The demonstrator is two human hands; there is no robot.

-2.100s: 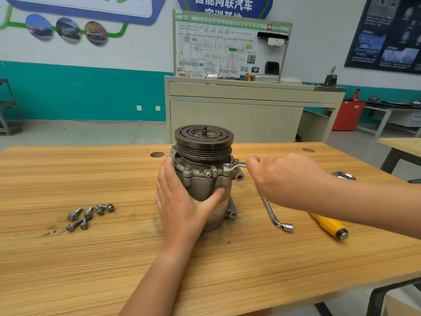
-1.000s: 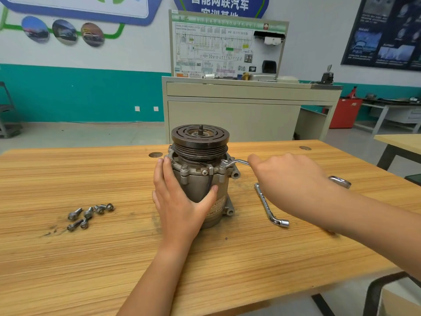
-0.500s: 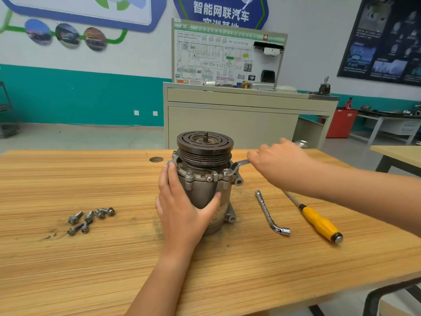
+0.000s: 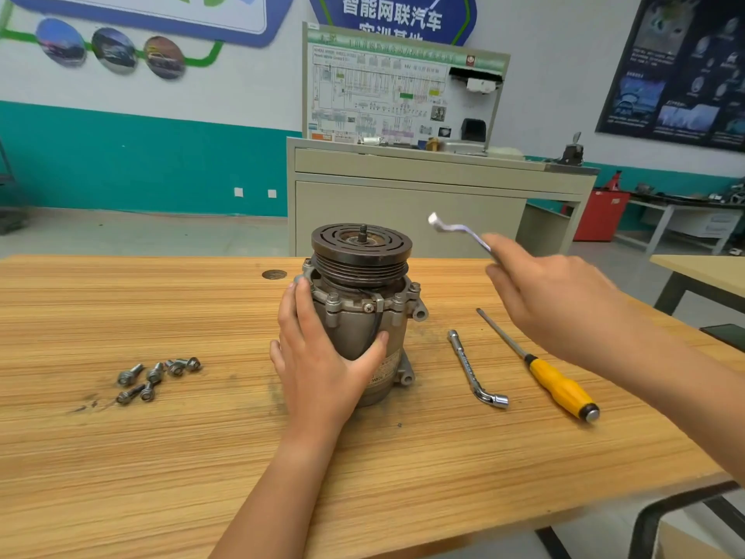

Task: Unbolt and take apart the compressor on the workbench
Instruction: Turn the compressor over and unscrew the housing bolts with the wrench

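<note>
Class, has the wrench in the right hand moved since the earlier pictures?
Yes: the wrench has lifted off the compressor flange, up and right of it.

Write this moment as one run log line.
left hand: grips compressor | right hand: holds wrench in air | bolts: loose on workbench

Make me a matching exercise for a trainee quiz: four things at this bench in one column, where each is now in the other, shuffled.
1 compressor
2 loose bolts
3 wrench
4 yellow-handled screwdriver

A lying on the workbench, far right
B held in the air by the right hand
C standing upright, gripped by the left hand
D scattered left of the compressor

Pairs: 1-C, 2-D, 3-B, 4-A
</note>
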